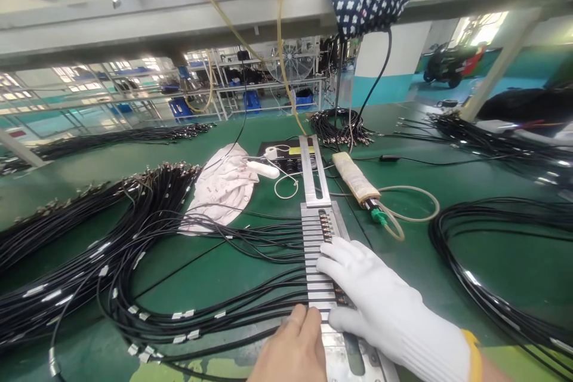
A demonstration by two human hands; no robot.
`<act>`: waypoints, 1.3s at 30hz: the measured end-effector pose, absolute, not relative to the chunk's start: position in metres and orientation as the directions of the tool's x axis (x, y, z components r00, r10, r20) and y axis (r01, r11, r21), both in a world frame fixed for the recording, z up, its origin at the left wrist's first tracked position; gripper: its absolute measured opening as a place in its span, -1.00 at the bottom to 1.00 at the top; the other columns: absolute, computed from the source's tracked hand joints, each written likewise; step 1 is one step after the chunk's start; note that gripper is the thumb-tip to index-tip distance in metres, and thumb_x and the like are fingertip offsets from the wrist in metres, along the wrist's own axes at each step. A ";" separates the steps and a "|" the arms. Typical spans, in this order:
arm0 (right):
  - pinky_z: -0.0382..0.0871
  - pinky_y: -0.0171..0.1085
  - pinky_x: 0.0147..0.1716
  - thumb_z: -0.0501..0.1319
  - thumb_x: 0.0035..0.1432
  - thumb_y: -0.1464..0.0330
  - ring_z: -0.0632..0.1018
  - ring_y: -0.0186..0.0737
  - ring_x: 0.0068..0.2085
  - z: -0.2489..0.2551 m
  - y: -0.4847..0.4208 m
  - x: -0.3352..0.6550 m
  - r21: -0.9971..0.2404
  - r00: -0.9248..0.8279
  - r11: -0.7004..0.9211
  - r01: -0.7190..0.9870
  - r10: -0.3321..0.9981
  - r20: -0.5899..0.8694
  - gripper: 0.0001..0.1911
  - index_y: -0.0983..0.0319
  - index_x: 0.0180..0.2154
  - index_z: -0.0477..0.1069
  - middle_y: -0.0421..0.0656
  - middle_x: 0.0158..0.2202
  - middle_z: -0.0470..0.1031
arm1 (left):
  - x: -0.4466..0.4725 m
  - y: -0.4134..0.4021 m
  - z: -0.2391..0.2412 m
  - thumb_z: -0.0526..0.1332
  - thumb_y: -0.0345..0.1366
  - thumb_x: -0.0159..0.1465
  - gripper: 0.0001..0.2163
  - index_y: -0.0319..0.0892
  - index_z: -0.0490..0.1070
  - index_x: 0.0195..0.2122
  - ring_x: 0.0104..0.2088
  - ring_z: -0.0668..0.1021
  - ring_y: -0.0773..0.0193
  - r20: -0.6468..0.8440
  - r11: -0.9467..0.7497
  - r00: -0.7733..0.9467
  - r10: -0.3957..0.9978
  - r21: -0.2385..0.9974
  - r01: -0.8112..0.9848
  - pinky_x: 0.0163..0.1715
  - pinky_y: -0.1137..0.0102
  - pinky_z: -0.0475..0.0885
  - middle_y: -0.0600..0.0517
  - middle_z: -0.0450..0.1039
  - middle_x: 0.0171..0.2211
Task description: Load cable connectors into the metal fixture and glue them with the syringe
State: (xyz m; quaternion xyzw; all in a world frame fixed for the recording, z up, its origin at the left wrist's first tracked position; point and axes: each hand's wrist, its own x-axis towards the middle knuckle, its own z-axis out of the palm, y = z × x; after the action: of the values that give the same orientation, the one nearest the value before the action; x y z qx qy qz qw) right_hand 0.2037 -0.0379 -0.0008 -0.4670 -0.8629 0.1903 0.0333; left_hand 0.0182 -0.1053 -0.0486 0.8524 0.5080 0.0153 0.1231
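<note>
A slotted metal fixture (316,277) runs away from me on the bench, with a row of black cables (264,295) lying in its slots from the left. Small metal connectors (326,225) on the cable ends line its right side. My left hand (293,343), bare, is at the fixture's near left edge, its fingers closed together where a black cable enters; the fingertips are partly hidden. My right hand (380,304), in a white glove with a yellow cuff, lies across the fixture's right side. Its fingers are stretched out over the connectors and its thumb is apart.
Large bundles of black cables (147,203) cover the left; a coiled bundle (465,268) lies right. A pale cloth (226,188), a black box (290,158) and a wrapped tool (358,179) with a green tip lie beyond. A shelf beam (156,15) crosses above, with hanging hoses.
</note>
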 end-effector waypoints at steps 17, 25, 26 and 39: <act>0.22 -0.10 0.24 0.19 0.11 0.31 0.34 -0.14 0.26 -0.010 -0.030 0.217 -0.645 -0.365 0.330 0.689 0.927 0.084 -0.58 0.06 0.04 0.47 -0.23 0.27 0.33 | 0.011 -0.088 0.032 0.19 -0.53 0.25 -0.86 -0.22 0.53 -0.30 -0.25 0.60 0.10 -0.441 -0.388 0.407 0.800 0.136 0.911 -0.25 0.36 0.44 -0.06 0.57 -0.24; 0.20 -0.06 0.25 0.09 0.14 0.26 0.38 -0.11 0.23 -0.006 -0.027 0.218 -0.687 -0.343 0.315 0.655 0.934 0.101 -0.58 0.12 0.01 0.49 -0.19 0.22 0.39 | 0.014 -0.081 0.002 0.14 -0.51 0.26 -0.84 -0.17 0.49 -0.35 -0.27 0.54 0.26 -0.295 -0.309 0.500 0.815 0.509 0.803 -0.28 0.48 0.36 0.03 0.50 -0.26; 0.22 -0.07 0.24 0.09 0.13 0.26 0.39 -0.11 0.23 -0.005 -0.027 0.218 -0.687 -0.342 0.317 0.653 0.934 0.106 -0.58 0.12 0.01 0.49 -0.18 0.21 0.40 | 0.017 -0.080 -0.008 0.15 -0.50 0.25 -0.85 -0.18 0.48 -0.35 -0.29 0.54 0.24 -0.282 -0.322 0.494 0.822 0.485 0.813 -0.31 0.47 0.35 0.00 0.49 -0.26; 0.29 -0.10 0.20 0.14 0.14 0.35 0.43 -0.10 0.19 -0.002 -0.031 0.218 -0.665 -0.341 0.372 0.648 0.922 0.183 -0.66 0.14 -0.06 0.52 -0.15 0.16 0.45 | 0.019 -0.085 -0.018 0.03 -0.50 0.31 -0.80 -0.17 0.42 -0.28 -0.32 0.54 0.26 -0.106 -0.457 0.548 0.830 0.436 0.776 -0.28 0.46 0.41 0.01 0.45 -0.28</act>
State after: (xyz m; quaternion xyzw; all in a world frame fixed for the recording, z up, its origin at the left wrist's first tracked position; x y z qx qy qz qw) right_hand 0.2178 -0.0307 -0.0015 -0.5027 -0.7807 0.2474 0.2768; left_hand 0.0194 -0.0849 -0.0180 0.8513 0.4714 0.0606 0.2223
